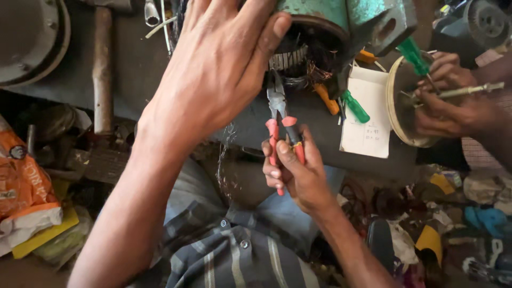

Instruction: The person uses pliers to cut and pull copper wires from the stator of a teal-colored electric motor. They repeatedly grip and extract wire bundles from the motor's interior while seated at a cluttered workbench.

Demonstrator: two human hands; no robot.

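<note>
Two hands at work over a grey bench [138, 64]. Nearest, a checked shirt [234, 256] at bottom centre. Just beyond, right hand [298, 170] clamped around the red handles of pliers [278, 114], nose pointing far, into the copper windings [298, 64]. Left hand [218, 69] farther off, fingers together and spread flat against the open end of a green motor [341, 16], not gripping anything. Beside the motor's right, an orange-handled tool [326, 99] and a green-handled screwdriver [354, 106] lying on the bench, a white paper slip [368, 114] just right of them. Far right, another person's hands [445, 96] on a round pale disc [400, 106], with a second green screwdriver [413, 56] held there. Left side: a hammer [101, 69] lying with its wooden handle toward the near edge, an orange bag [24, 181] lower down. Scraps and clutter on the floor [453, 213] at near right.
</note>
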